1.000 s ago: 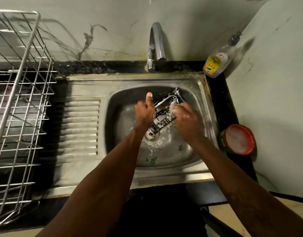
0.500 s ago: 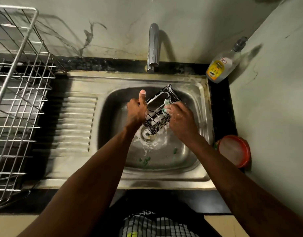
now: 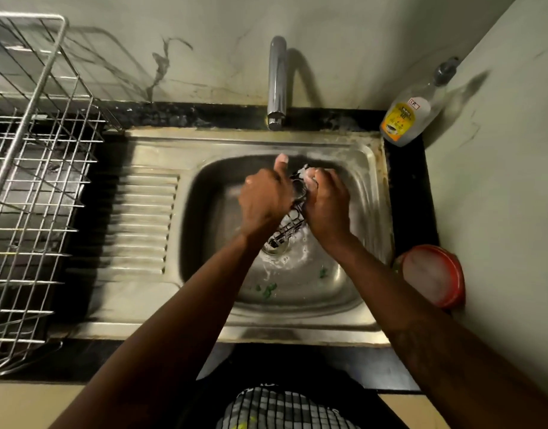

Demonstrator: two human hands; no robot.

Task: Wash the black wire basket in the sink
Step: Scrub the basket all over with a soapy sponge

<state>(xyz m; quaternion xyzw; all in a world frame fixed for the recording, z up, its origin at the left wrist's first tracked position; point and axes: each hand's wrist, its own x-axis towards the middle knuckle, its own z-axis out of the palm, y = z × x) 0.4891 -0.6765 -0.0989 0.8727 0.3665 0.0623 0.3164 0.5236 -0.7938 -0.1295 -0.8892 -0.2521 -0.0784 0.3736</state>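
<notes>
The black wire basket (image 3: 289,226) is held over the drain of the steel sink (image 3: 364,168), mostly hidden between my two hands. My left hand (image 3: 265,199) grips its left side, thumb pointing up. My right hand (image 3: 326,201) presses a soapy scrubber (image 3: 308,178) against the basket's upper end. Foam covers the wires and the sink bottom near the drain. Only the basket's lower wires and a bit of its top rim show.
The tap (image 3: 277,82) stands behind the sink with no water visible. A dish soap bottle (image 3: 412,116) leans in the back right corner. A red tub of soap (image 3: 433,275) sits right of the sink. A steel dish rack (image 3: 34,181) fills the left counter. Green scraps (image 3: 268,289) lie in the sink.
My hands have closed in around the basket, which now shows less than before. My right hand has moved up to the basket's top end.
</notes>
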